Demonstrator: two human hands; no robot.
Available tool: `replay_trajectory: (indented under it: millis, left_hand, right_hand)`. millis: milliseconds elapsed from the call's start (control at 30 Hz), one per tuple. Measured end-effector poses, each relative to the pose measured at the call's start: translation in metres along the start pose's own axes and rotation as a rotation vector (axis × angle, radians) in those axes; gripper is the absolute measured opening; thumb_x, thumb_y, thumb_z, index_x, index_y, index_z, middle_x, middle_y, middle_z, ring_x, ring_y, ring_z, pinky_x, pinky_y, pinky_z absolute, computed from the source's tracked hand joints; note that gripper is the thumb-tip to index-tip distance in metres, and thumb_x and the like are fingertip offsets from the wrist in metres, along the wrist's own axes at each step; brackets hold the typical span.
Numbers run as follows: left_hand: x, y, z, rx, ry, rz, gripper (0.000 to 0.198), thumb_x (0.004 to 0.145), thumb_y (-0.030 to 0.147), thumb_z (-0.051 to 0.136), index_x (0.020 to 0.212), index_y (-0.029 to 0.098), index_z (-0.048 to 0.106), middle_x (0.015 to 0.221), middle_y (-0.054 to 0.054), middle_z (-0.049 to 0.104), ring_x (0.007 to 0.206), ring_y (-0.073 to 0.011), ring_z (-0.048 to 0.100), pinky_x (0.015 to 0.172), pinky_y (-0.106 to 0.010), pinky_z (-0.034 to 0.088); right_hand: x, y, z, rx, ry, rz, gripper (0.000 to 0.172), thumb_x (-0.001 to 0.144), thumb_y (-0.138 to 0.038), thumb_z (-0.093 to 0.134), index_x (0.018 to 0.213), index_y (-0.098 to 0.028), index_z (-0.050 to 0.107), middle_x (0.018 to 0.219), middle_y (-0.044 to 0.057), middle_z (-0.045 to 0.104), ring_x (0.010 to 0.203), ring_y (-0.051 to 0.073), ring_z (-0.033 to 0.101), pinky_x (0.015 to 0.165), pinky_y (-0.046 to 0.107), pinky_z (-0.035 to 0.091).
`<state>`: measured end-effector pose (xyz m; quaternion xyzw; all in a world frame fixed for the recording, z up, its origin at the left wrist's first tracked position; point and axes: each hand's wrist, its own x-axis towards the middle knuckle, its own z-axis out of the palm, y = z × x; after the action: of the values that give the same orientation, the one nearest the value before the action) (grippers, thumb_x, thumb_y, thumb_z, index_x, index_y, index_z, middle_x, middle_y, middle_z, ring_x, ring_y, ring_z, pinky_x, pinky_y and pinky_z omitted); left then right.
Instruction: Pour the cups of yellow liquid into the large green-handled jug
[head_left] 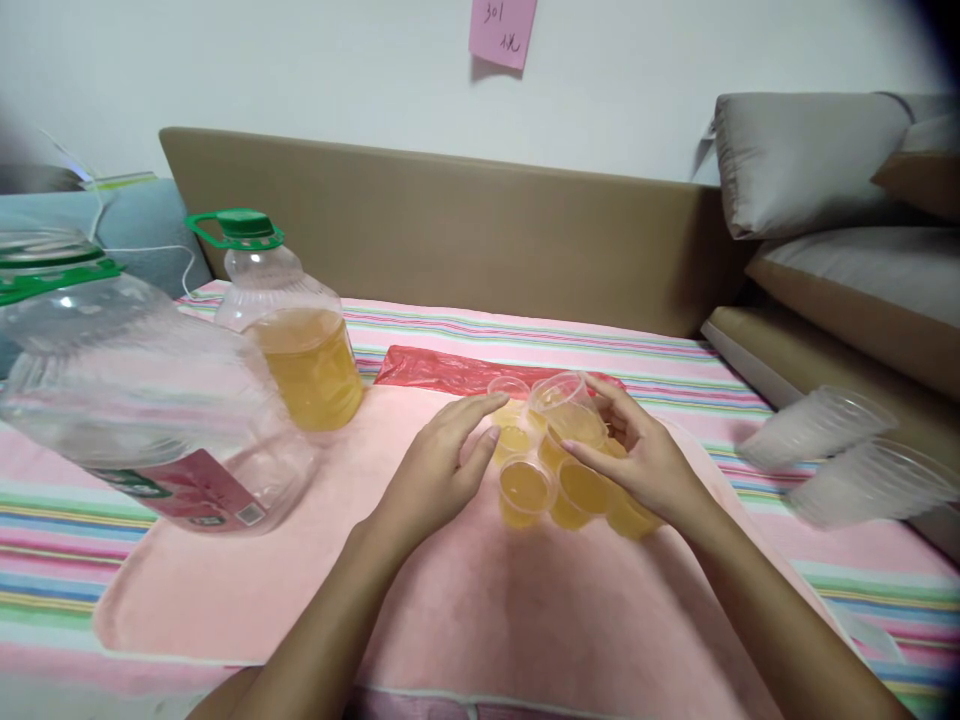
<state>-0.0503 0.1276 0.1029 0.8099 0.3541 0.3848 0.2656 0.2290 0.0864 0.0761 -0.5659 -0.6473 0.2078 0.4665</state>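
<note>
Several small clear plastic cups of yellow liquid (525, 490) stand clustered on a pink mat (225, 590). My left hand (442, 460) rests at the left side of the cluster, fingers stretched out and touching one filled cup. My right hand (637, 455) curves round the right side of the cluster, fingertips pressed against a filled cup (574, 425) near the back. An empty-looking cup (559, 390) tilts just behind it.
A green-capped jug half full of yellow liquid (296, 320) stands at the back left. A large, nearly empty clear jug (127, 380) lies on its side at the left. Stacks of empty cups (832, 450) lie at the right. A red plastic bag (442, 370) lies behind the cups.
</note>
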Motion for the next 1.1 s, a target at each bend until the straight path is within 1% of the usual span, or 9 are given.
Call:
replay_trajectory:
  millis: [67,167,300,400,467,567,700,900,1100]
  left_hand:
    - [0.001,-0.003,-0.002,0.017,0.067,-0.028,0.036,0.109,0.036,0.053,0.139,0.025,0.072,0.148,-0.010,0.077,0.141,-0.0310,0.070,0.123,-0.053,0.054]
    - [0.001,-0.006,-0.005,-0.008,0.129,-0.152,0.034,0.108,0.040,0.055,0.133,0.024,0.071,0.144,-0.012,0.078,0.136,-0.0331,0.072,0.118,-0.055,0.056]
    - [0.000,-0.011,-0.006,-0.094,0.046,-0.294,0.030,0.107,0.042,0.057,0.128,0.025,0.070,0.136,-0.013,0.081,0.128,-0.0345,0.077,0.109,-0.054,0.061]
    - [-0.002,-0.017,-0.001,-0.146,-0.017,-0.352,0.029,0.108,0.042,0.056,0.128,0.026,0.067,0.131,-0.014,0.081,0.128,-0.0359,0.077,0.111,-0.057,0.059]
    - [-0.002,-0.020,0.006,-0.237,-0.017,-0.400,0.024,0.108,0.043,0.055,0.121,0.025,0.065,0.133,-0.015,0.078,0.126,-0.0359,0.077,0.113,-0.060,0.058]
    - [-0.001,-0.020,0.016,-0.461,0.031,-0.502,0.021,0.108,0.046,0.056,0.109,0.025,0.059,0.142,-0.014,0.072,0.129,-0.0324,0.077,0.116,-0.057,0.057]
    - [0.002,-0.012,0.021,-0.659,0.068,-0.636,0.027,0.108,0.053,0.060,0.108,0.026,0.057,0.147,-0.015,0.071,0.138,-0.0297,0.072,0.120,-0.054,0.055]
    - [0.004,-0.006,0.020,-0.721,0.085,-0.677,0.025,0.108,0.050,0.064,0.107,0.025,0.057,0.146,-0.018,0.074,0.142,-0.0293,0.070,0.123,-0.055,0.052]
    - [0.003,-0.005,0.022,-0.741,0.079,-0.671,0.023,0.108,0.048,0.064,0.107,0.026,0.057,0.140,-0.016,0.076,0.140,-0.0288,0.071,0.125,-0.057,0.052]
  right_hand:
    - [0.000,-0.001,-0.001,-0.056,0.000,-0.013,0.085,0.091,-0.053,0.087,0.167,-0.040,0.052,0.131,0.008,0.074,0.110,0.030,0.075,0.104,0.059,0.063]
    - [0.000,-0.003,-0.003,-0.113,-0.010,-0.021,0.084,0.093,-0.053,0.084,0.169,-0.040,0.051,0.131,0.007,0.075,0.109,0.029,0.075,0.102,0.056,0.063]
    - [0.000,-0.005,-0.004,-0.165,-0.020,-0.032,0.084,0.094,-0.051,0.083,0.170,-0.040,0.050,0.137,0.007,0.077,0.115,0.030,0.076,0.101,0.055,0.063]
    - [0.000,-0.005,-0.005,-0.194,-0.025,-0.048,0.082,0.094,-0.051,0.082,0.169,-0.038,0.051,0.148,0.009,0.073,0.127,0.034,0.073,0.106,0.056,0.061]
    - [0.000,-0.004,-0.006,-0.212,-0.031,-0.056,0.082,0.095,-0.051,0.082,0.169,-0.036,0.052,0.149,0.010,0.073,0.131,0.035,0.071,0.109,0.057,0.060]
    - [0.000,-0.002,-0.006,-0.235,-0.033,-0.057,0.082,0.095,-0.053,0.081,0.170,-0.036,0.051,0.145,0.011,0.074,0.132,0.036,0.070,0.110,0.059,0.059]
    - [0.000,-0.004,-0.007,-0.259,-0.027,-0.055,0.082,0.094,-0.050,0.082,0.169,-0.034,0.053,0.141,0.011,0.075,0.130,0.037,0.071,0.107,0.058,0.059]
    - [0.001,-0.007,-0.007,-0.293,-0.036,-0.088,0.080,0.094,-0.045,0.082,0.168,-0.037,0.053,0.141,0.010,0.076,0.128,0.037,0.071,0.103,0.055,0.060]
    - [0.001,-0.006,-0.005,-0.285,-0.058,-0.120,0.076,0.096,-0.044,0.081,0.167,-0.038,0.055,0.145,0.008,0.074,0.121,0.033,0.072,0.097,0.050,0.060]
